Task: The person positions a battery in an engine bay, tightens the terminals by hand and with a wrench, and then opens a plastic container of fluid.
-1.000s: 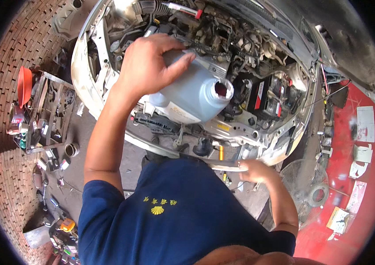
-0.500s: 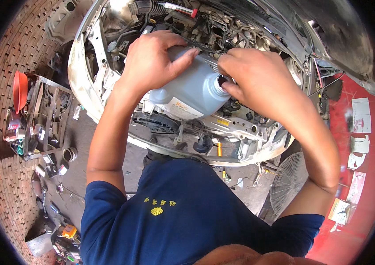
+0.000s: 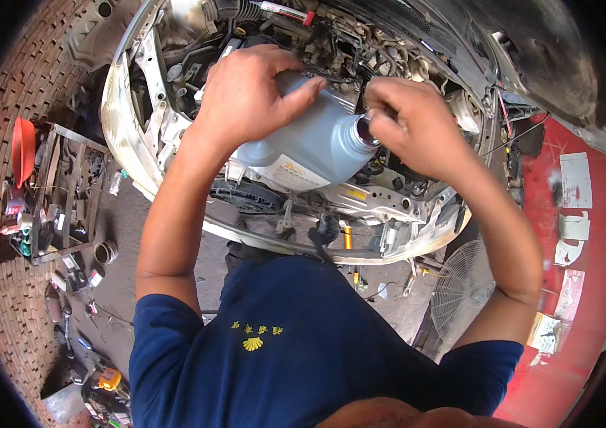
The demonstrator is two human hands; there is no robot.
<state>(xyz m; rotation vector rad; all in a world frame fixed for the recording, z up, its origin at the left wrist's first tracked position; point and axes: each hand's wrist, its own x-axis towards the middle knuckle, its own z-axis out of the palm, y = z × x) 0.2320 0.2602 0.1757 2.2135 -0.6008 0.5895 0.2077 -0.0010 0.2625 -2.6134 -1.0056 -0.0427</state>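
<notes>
1. The left hand (image 3: 249, 96) grips the body of a grey plastic jug (image 3: 310, 146), fingers closed around its upper side
2. The jug lies tilted on its side above the open engine bay (image 3: 360, 43) of a car
3. The right hand (image 3: 410, 125) is closed on the jug's neck, fingers pinched at the opening
4. A red funnel (image 3: 22, 150) lies well apart on the left, beside a tool tray (image 3: 60, 192)

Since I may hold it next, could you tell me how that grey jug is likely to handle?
The grey jug looks rigid plastic, bulky, probably heavyish. The left hand grips its top; smooth sides may slip. Lying tilted, right hand at its mouth, it could spill.
</notes>
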